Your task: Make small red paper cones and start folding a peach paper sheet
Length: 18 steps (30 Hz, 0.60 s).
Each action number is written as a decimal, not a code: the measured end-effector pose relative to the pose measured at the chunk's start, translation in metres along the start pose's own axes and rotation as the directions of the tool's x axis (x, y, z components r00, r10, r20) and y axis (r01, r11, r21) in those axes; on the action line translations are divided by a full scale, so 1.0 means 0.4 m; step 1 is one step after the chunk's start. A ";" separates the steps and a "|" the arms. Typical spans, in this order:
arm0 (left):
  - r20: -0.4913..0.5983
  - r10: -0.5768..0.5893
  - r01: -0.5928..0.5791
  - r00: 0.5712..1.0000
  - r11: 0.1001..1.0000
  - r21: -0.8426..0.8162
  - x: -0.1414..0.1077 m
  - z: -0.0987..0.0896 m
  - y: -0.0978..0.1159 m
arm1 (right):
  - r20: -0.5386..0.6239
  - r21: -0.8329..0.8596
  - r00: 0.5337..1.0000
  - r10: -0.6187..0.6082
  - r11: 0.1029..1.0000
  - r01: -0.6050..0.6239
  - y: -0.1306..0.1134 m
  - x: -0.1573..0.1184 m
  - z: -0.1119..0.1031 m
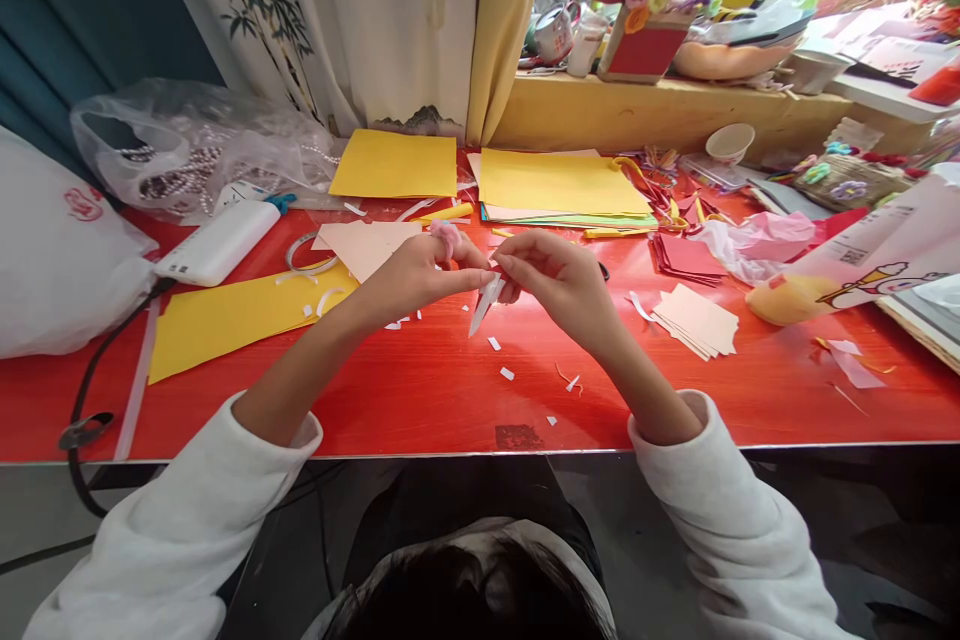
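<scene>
A small folded piece of white paper (486,304) is pinched between my two hands above the red table (420,400). My left hand (427,270) comes from the left, thumb and fingertips closed on the paper's upper end, with a pink fuzzy ring on a finger. From the right, my right hand (551,275) grips the same piece, fingers curled and fingertips touching it. The paper's pointed end hangs down to the left. Small white paper scraps (507,374) lie scattered below the hands. Part of a dark object shows behind my right hand.
Yellow sheets (562,185) lie at the back, with another yellow sheet (240,315) and a tape roll (309,254) at left. A white power bank (219,242) and plastic bags are farther left. Pale cards (697,320), red cards (684,260) and a tilted plastic bag (862,255) stand right.
</scene>
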State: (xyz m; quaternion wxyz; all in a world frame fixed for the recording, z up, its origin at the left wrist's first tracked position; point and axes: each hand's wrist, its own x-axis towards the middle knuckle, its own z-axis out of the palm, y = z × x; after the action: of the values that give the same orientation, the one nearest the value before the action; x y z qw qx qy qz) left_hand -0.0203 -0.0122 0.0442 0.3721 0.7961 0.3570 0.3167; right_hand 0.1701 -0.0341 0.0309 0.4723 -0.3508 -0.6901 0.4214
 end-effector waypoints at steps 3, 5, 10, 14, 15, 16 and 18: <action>-0.038 0.006 -0.008 0.999 0.999 -0.046 0.000 0.002 0.002 | -0.034 0.028 0.999 0.016 0.999 -0.015 -0.003 0.001 -0.002; -0.117 0.006 -0.015 0.993 0.996 -0.083 0.001 0.003 0.001 | -0.041 0.066 0.998 0.055 0.996 -0.052 -0.005 0.003 -0.004; -0.296 0.012 -0.043 0.955 0.994 -0.099 0.004 0.006 -0.010 | 0.190 0.090 0.961 0.199 0.972 -0.219 -0.009 0.004 -0.005; -0.281 0.017 -0.051 0.960 0.992 -0.113 0.005 0.009 -0.007 | 0.256 0.106 0.934 0.250 0.953 -0.285 -0.017 0.003 -0.007; -0.272 0.015 -0.046 0.962 0.993 -0.109 0.005 0.010 -0.004 | 0.252 0.105 0.933 0.256 0.951 -0.290 -0.019 0.003 -0.008; -0.264 0.013 -0.040 0.964 0.994 -0.099 0.004 0.010 -0.001 | 0.248 0.103 0.934 0.257 0.952 -0.290 -0.021 0.003 -0.009; -0.258 0.019 -0.039 0.966 0.997 -0.070 0.004 0.013 0.001 | 0.252 0.103 0.935 0.251 0.953 -0.283 -0.023 0.003 -0.011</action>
State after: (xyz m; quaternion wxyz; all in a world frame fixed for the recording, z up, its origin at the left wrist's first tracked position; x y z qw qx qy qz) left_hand -0.0156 -0.0130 0.0421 0.3474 0.7389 0.3786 0.4359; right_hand 0.1729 -0.0357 0.0407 0.3484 -0.3555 -0.6563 0.5671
